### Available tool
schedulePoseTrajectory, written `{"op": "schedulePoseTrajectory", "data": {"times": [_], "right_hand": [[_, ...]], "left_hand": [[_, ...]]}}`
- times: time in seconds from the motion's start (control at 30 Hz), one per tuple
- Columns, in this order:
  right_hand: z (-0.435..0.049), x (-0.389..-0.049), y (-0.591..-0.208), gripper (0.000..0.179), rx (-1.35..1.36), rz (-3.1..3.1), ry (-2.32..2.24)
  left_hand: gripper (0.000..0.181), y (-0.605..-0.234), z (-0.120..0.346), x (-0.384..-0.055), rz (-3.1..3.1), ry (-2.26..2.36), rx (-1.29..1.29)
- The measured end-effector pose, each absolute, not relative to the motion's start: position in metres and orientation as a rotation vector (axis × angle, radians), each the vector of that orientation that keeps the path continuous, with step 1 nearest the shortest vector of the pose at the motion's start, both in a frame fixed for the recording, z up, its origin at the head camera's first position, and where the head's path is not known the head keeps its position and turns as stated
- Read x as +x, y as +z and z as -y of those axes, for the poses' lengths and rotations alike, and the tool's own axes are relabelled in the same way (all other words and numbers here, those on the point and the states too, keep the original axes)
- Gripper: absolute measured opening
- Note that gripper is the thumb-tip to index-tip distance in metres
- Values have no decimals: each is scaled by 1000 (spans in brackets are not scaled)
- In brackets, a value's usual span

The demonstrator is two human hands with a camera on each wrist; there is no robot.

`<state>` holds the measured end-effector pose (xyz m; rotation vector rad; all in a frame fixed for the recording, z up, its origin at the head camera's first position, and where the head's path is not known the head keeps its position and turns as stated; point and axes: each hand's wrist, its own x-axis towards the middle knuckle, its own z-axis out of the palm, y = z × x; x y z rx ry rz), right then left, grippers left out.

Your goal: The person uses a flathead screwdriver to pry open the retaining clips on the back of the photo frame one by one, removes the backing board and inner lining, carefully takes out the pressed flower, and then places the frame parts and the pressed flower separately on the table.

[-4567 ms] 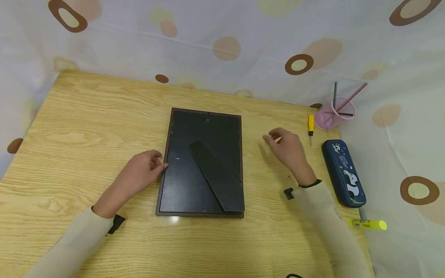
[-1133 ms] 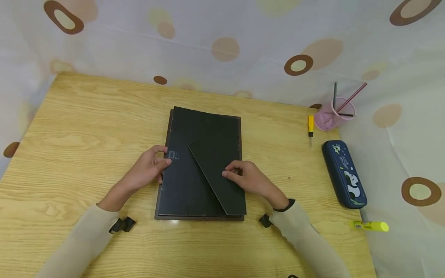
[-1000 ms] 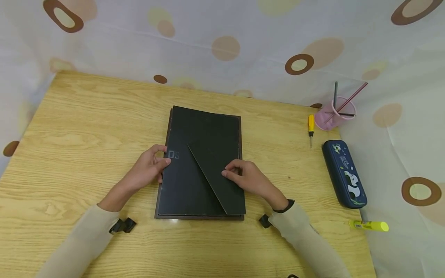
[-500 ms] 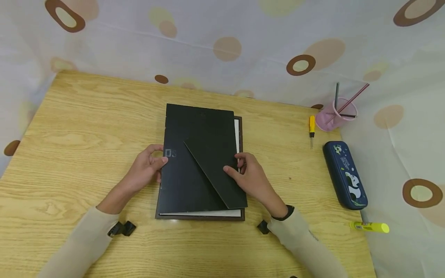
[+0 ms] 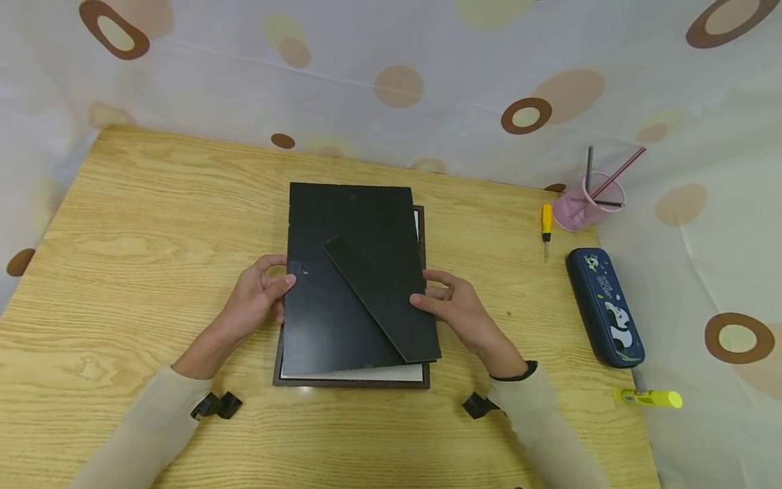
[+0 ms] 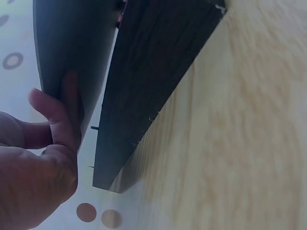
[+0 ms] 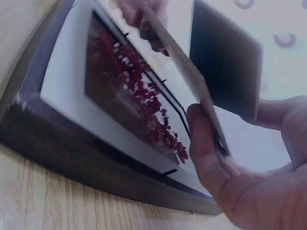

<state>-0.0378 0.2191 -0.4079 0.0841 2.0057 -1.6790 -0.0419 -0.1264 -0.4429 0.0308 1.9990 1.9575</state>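
Observation:
Both hands hold the black backing board (image 5: 336,319) of a picture frame, raised off the dark brown frame (image 5: 351,383). My left hand (image 5: 253,299) pinches its left edge, thumb on top; in the left wrist view a gap separates board and frame. At the right edge my right hand (image 5: 461,309) grips the board, its thumb on the slanted easel leg (image 5: 379,299). In the right wrist view, the frame's inside shows a white mat (image 7: 67,81) and dark red dried flowers (image 7: 148,105). Thin metal tabs (image 6: 95,128) stick out from the frame's inner edge.
The frame lies on a wood-grain table (image 5: 153,224) against a patterned curtain (image 5: 342,61). Along the right side are a yellow screwdriver (image 5: 546,221), a pink pen cup (image 5: 574,210) with pencils, a navy panda pencil case (image 5: 605,305) and a yellow marker (image 5: 650,398).
The backing board has come up out of the frame and shifted slightly left and away, baring white at the lower and right edges. My right hand moved from the easel leg to the board's right edge.

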Motion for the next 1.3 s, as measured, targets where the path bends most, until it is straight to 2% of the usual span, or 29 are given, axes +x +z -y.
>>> {"op": "schedulePoseTrajectory", "data": {"times": [0.4,0.53,0.63,0.77,0.87,1.3], "right_hand": [[-236,-41,-408,62,168,-1831,-2076],[-252,-47,-408,59,191,-1852,-2122],[-267,-51,-409,60,199,-1868,-2141],[-291,-54,-411,61,209,-1840,-2185],[-310,-54,-411,63,231,-1812,-2210],[-383,-52,-407,66,353,-1810,-2203]], "left_hand": [[51,-436,114,-48,-2082,1997,126],[56,-434,117,-51,-2286,1813,181],[80,-432,124,-51,-2478,1504,278],[130,-433,132,-48,-2560,1100,514],[147,-437,132,-43,-2516,966,648],[148,-435,135,-24,-2478,884,693]]}}
